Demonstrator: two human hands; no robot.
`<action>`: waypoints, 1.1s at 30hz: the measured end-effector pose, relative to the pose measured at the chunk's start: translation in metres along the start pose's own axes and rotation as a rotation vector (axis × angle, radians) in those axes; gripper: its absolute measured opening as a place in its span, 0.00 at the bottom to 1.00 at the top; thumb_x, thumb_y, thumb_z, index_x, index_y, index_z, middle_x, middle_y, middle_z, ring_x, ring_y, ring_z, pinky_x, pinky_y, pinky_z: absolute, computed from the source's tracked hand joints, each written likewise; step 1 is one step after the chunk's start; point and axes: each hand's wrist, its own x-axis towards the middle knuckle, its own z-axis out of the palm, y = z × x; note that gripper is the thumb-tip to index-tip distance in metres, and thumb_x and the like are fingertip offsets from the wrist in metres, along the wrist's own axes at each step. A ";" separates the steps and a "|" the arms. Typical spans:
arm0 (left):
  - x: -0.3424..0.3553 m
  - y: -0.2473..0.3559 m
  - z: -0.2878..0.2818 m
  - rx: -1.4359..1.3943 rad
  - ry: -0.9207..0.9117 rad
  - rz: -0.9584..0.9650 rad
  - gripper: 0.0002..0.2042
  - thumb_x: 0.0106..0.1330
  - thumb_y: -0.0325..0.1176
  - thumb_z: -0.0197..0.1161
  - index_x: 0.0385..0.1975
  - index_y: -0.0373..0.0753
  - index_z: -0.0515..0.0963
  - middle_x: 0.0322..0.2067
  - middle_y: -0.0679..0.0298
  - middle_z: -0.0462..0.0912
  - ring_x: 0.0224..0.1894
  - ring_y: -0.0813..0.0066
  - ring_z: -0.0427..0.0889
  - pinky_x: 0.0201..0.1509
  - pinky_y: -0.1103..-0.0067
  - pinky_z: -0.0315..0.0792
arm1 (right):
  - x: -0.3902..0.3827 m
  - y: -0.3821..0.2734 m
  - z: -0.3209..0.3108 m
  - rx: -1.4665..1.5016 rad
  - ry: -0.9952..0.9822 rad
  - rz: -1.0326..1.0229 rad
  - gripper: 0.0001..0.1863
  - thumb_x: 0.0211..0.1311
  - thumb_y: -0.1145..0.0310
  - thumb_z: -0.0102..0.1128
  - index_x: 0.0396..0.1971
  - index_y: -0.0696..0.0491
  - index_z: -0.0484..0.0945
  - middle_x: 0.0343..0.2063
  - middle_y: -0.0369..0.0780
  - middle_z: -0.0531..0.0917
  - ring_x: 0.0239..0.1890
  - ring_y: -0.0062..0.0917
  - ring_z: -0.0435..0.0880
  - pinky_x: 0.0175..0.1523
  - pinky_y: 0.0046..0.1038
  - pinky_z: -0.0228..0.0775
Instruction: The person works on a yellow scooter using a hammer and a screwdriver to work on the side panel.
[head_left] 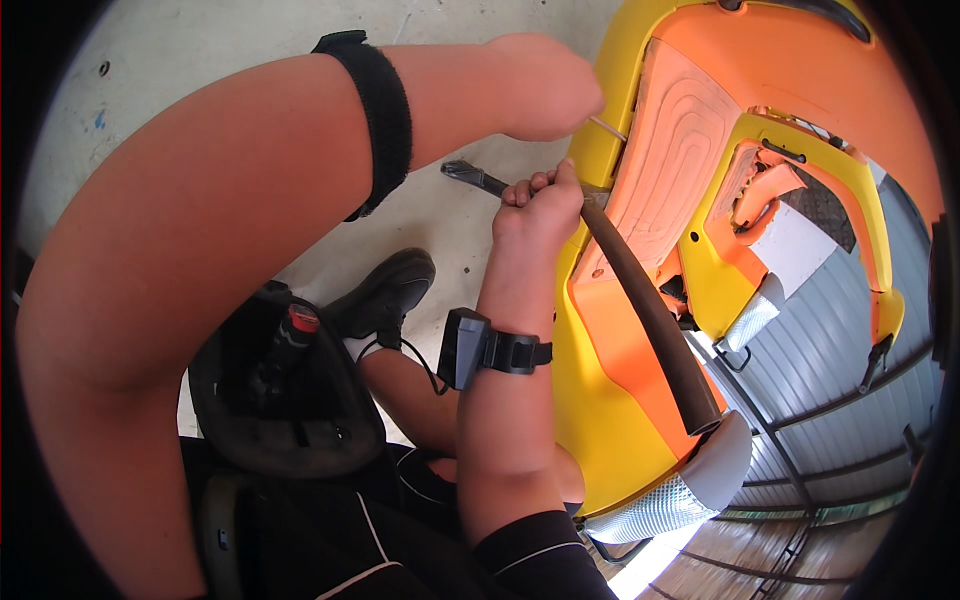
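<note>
The left arm (190, 220) looms, left hand (552, 88) clenched on a thin rod (609, 129), right hand (538, 205) closed around a dark bar (650, 315).

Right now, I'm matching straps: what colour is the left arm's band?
The band is black, clearest in head view.

The dark hand tool (472, 174) is gripped, its narrow glossy end projecting left. From the grip, a cylindrical dark brown bar (645, 305) slopes to the lower right across the yellow-and-orange moulded plastic body (600, 430); its junction with the tool is concealed. A thin, pale shaft (609, 129), also held, overlaps the body's yellow border.
</note>
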 end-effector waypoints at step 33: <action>0.049 0.028 -0.049 0.456 -0.185 0.330 0.06 0.56 0.29 0.62 0.31 0.42 0.85 0.31 0.61 0.86 0.38 0.61 0.86 0.38 0.69 0.81 | 0.002 0.010 0.006 0.002 0.062 -0.173 0.14 0.69 0.67 0.47 0.21 0.51 0.63 0.11 0.32 0.61 0.09 0.16 0.55 0.14 0.22 0.48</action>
